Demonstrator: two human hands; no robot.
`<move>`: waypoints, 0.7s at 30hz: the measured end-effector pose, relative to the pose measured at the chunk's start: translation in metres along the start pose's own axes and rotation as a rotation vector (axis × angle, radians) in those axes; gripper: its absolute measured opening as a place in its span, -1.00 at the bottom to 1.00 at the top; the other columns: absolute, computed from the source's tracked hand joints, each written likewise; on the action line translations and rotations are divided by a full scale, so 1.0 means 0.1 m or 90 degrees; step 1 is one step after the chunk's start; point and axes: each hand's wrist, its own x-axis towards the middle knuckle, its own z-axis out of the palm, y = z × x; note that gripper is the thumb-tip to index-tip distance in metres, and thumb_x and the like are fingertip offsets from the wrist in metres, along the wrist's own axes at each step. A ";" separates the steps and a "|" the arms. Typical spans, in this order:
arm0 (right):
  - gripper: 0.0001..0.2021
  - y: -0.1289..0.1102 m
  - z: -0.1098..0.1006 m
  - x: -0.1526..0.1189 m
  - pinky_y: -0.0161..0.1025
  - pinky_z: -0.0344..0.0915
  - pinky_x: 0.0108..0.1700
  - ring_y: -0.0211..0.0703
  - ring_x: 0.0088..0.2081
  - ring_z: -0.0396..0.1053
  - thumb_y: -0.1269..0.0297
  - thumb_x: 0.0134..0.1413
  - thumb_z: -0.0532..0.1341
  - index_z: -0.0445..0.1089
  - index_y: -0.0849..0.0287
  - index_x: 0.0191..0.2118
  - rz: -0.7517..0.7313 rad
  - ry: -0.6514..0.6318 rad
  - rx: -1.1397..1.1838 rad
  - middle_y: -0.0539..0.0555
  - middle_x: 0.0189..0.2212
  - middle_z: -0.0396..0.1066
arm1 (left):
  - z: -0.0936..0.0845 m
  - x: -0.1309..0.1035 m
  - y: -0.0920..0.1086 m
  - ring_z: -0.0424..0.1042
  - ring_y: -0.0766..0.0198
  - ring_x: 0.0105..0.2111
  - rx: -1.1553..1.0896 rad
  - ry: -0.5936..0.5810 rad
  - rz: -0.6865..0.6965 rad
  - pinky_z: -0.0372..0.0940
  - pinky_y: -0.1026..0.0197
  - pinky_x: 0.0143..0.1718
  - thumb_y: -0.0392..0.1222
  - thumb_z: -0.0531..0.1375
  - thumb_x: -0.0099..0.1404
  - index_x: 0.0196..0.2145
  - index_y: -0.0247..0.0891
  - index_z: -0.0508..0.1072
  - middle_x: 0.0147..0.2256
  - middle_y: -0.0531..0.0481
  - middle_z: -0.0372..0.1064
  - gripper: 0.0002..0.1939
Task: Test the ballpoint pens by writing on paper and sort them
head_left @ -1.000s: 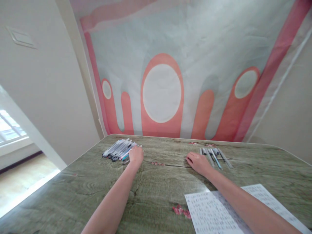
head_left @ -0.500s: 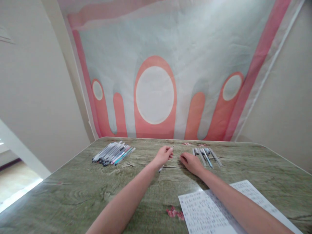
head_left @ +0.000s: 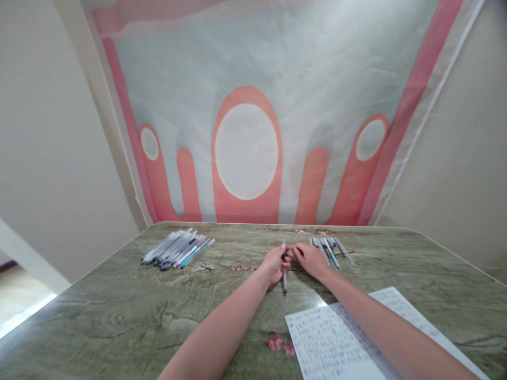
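My left hand (head_left: 274, 264) is closed around a pen (head_left: 285, 284) near the middle of the table. The pen's dark end points toward me below the fingers, and its far tip shows just above them. My right hand (head_left: 312, 259) is beside it, its thumb and fingertips pinched together close to the left fingers. What the right fingertips hold, if anything, is too small to tell. Just beyond the right hand lies a loose row of several pens (head_left: 336, 255), partly hidden by that hand.
A heap of many pens (head_left: 174, 250) lies on the left of the wood-patterned table (head_left: 119, 316). Sheets of paper with writing (head_left: 328, 338) lie at the front right under my right forearm. A printed cloth (head_left: 245, 206) hangs behind the table's far edge.
My left hand has moved right with the pen, now beside my right hand. The pen has turned to point more toward me. The view has shifted slightly.
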 end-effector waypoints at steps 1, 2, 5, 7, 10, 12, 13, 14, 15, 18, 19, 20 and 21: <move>-0.65 -0.01 -0.01 0.00 -0.35 0.01 -0.42 -0.24 -0.44 0.29 0.17 0.15 -0.11 0.33 0.16 -0.46 0.005 0.009 -0.025 0.04 -0.51 0.38 | -0.01 0.00 0.00 0.06 0.55 -0.68 -0.008 -0.001 0.002 -0.10 0.49 -0.74 -0.22 -0.03 0.26 -0.35 -0.41 0.28 -0.56 0.06 0.13 -0.82; -0.64 -0.01 -0.03 0.00 -0.34 -0.01 -0.43 -0.24 -0.46 0.29 0.15 0.15 -0.11 0.32 0.16 -0.48 0.011 0.016 -0.049 0.04 -0.52 0.38 | -0.02 0.01 -0.01 0.06 0.55 -0.68 -0.015 -0.002 0.005 -0.10 0.50 -0.74 -0.21 -0.01 0.26 -0.35 -0.40 0.27 -0.56 0.06 0.13 -0.82; -0.60 0.00 -0.04 0.00 -0.33 -0.05 -0.46 -0.25 -0.49 0.28 0.12 0.16 -0.13 0.31 0.16 -0.52 0.030 0.030 -0.101 0.05 -0.53 0.39 | -0.04 0.02 -0.02 0.06 0.56 -0.68 -0.023 0.000 0.007 -0.10 0.50 -0.74 -0.19 0.04 0.23 -0.36 -0.40 0.28 -0.56 0.07 0.13 -0.83; -0.58 0.02 -0.04 0.01 -0.32 -0.07 -0.46 -0.24 -0.48 0.28 0.10 0.16 -0.14 0.30 0.16 -0.54 0.040 0.036 -0.124 0.05 -0.53 0.39 | -0.04 0.02 -0.01 0.05 0.57 -0.68 -0.028 0.008 0.006 -0.10 0.51 -0.74 -0.18 0.07 0.21 -0.38 -0.40 0.29 -0.56 0.07 0.14 -0.82; -0.57 0.04 -0.05 0.01 -0.32 -0.07 -0.46 -0.23 -0.48 0.28 0.08 0.16 -0.15 0.30 0.15 -0.54 0.053 0.042 -0.133 0.06 -0.54 0.39 | -0.04 0.01 0.01 0.07 0.58 -0.68 -0.046 0.016 -0.010 -0.07 0.51 -0.74 -0.17 0.06 0.22 -0.38 -0.41 0.30 -0.55 0.06 0.14 -0.80; -0.57 0.04 -0.06 0.01 -0.32 -0.05 -0.46 -0.23 -0.48 0.28 0.07 0.15 -0.14 0.29 0.15 -0.55 0.057 0.042 -0.111 0.05 -0.55 0.38 | -0.04 0.01 0.02 0.08 0.57 -0.67 -0.061 0.007 -0.035 -0.05 0.51 -0.73 -0.17 0.01 0.25 -0.36 -0.42 0.31 -0.55 0.05 0.15 -0.78; -0.57 0.04 -0.06 0.01 -0.32 -0.04 -0.45 -0.23 -0.48 0.27 0.07 0.15 -0.14 0.29 0.16 -0.55 0.055 0.044 -0.089 0.05 -0.56 0.37 | -0.04 0.00 0.03 0.09 0.56 -0.67 -0.068 0.002 -0.046 -0.04 0.51 -0.73 -0.17 -0.01 0.26 -0.35 -0.42 0.31 -0.55 0.04 0.14 -0.77; -0.58 0.02 -0.07 0.01 -0.33 -0.02 -0.44 -0.23 -0.49 0.27 0.07 0.15 -0.13 0.29 0.16 -0.54 0.050 0.046 -0.056 0.05 -0.57 0.36 | -0.03 0.00 0.03 0.09 0.56 -0.67 -0.073 -0.002 -0.054 -0.04 0.51 -0.73 -0.18 -0.02 0.26 -0.35 -0.42 0.31 -0.55 0.04 0.14 -0.77; -0.58 0.01 -0.08 0.02 -0.33 0.01 -0.43 -0.23 -0.48 0.26 0.07 0.14 -0.13 0.29 0.16 -0.53 0.045 0.050 -0.013 0.04 -0.57 0.35 | -0.03 0.00 0.03 0.08 0.56 -0.67 -0.077 -0.007 -0.060 -0.05 0.51 -0.74 -0.19 -0.03 0.27 -0.35 -0.42 0.31 -0.55 0.05 0.13 -0.77; -0.59 -0.04 -0.09 0.04 -0.34 0.07 -0.41 -0.24 -0.48 0.25 0.04 0.13 -0.12 0.29 0.18 -0.49 0.038 0.052 0.165 0.03 -0.55 0.35 | 0.00 -0.03 0.01 0.03 0.59 -0.70 -0.079 -0.045 -0.076 -0.10 0.52 -0.75 -0.20 -0.01 0.26 -0.36 -0.40 0.29 -0.56 0.07 0.10 -0.81; -0.59 -0.06 -0.09 0.05 -0.34 0.09 -0.42 -0.25 -0.48 0.25 0.03 0.12 -0.12 0.29 0.18 -0.48 0.044 0.044 0.230 0.02 -0.55 0.34 | 0.01 -0.04 0.01 0.00 0.60 -0.71 -0.076 -0.065 -0.082 -0.12 0.53 -0.76 -0.20 0.00 0.25 -0.37 -0.40 0.28 -0.56 0.08 0.09 -0.82; -0.58 -0.07 -0.09 0.06 -0.35 0.10 -0.44 -0.25 -0.49 0.24 0.00 0.11 -0.11 0.29 0.19 -0.48 0.054 0.033 0.291 0.01 -0.56 0.33 | 0.02 -0.05 0.00 -0.02 0.61 -0.72 -0.072 -0.082 -0.086 -0.16 0.53 -0.77 -0.19 0.02 0.24 -0.38 -0.39 0.28 -0.57 0.09 0.09 -0.82; -0.57 -0.08 -0.08 0.07 -0.35 0.11 -0.46 -0.26 -0.51 0.23 -0.02 0.09 -0.10 0.29 0.20 -0.49 0.069 0.020 0.346 0.00 -0.57 0.32 | 0.03 -0.06 -0.01 -0.05 0.62 -0.72 -0.067 -0.097 -0.088 -0.18 0.54 -0.77 -0.19 0.03 0.23 -0.39 -0.38 0.27 -0.57 0.10 0.08 -0.82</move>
